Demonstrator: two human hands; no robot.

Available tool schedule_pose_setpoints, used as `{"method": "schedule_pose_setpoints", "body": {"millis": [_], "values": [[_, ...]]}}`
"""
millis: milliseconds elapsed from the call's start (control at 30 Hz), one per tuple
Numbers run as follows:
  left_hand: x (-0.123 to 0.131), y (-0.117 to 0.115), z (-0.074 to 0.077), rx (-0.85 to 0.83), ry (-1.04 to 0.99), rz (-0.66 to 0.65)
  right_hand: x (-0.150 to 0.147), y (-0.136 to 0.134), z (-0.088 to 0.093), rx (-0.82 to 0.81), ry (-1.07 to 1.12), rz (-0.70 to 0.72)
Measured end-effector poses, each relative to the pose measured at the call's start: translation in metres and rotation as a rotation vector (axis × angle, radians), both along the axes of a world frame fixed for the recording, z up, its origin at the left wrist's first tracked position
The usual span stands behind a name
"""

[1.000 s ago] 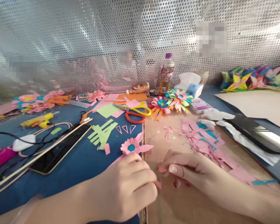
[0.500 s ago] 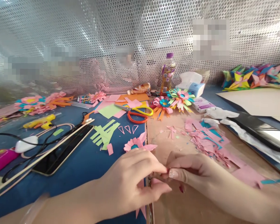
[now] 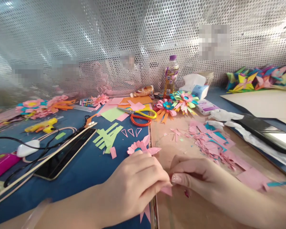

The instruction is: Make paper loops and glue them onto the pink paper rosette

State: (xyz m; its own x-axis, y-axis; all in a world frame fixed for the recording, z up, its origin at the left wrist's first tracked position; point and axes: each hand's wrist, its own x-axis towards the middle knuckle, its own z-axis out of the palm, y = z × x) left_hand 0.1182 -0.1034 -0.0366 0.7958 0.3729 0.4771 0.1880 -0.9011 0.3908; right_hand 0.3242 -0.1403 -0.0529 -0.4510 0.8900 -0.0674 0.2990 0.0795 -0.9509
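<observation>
My left hand (image 3: 140,181) is closed in a pinch on a small piece of pink paper (image 3: 166,190), whose corner shows below the fingertips. Touching it from the other side, my right hand (image 3: 196,175) also pinches, thumb against bent fingers; whatever lies between them is hidden. Just beyond my left knuckles lies a pink paper flower (image 3: 143,146) with a blue centre, partly covered by the hand. More pink paper (image 3: 146,214) with pointed ends sticks out beneath my left wrist. Three thin pink paper loops (image 3: 131,132) rest on the blue surface farther off.
Scissors (image 3: 143,117), a drink bottle (image 3: 171,78) and finished paper flowers (image 3: 186,100) stand or lie at the back. On the left are a phone (image 3: 66,156), a yellow glue gun (image 3: 41,126) and cables. Pink scraps (image 3: 212,140) cover the right side, beside a black case (image 3: 269,130).
My left thumb and fingers have closed together; half a second ago they were apart. The pink paper's corner now shows beneath them. My right hand has barely moved.
</observation>
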Motion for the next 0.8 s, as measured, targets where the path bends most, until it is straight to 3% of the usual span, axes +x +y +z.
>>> {"method": "schedule_pose_setpoints", "body": {"millis": [233, 800], "values": [[0.0007, 0.0027, 0.0018, -0.019, -0.116, 0.075, 0.0022, -0.0005, -0.0014, 0.003, 0.018, 0.009], [-0.0003, 0.0019, -0.0034, 0.136, -0.112, 0.028, -0.0031, -0.0001, -0.0036, -0.014, 0.056, 0.028]]}}
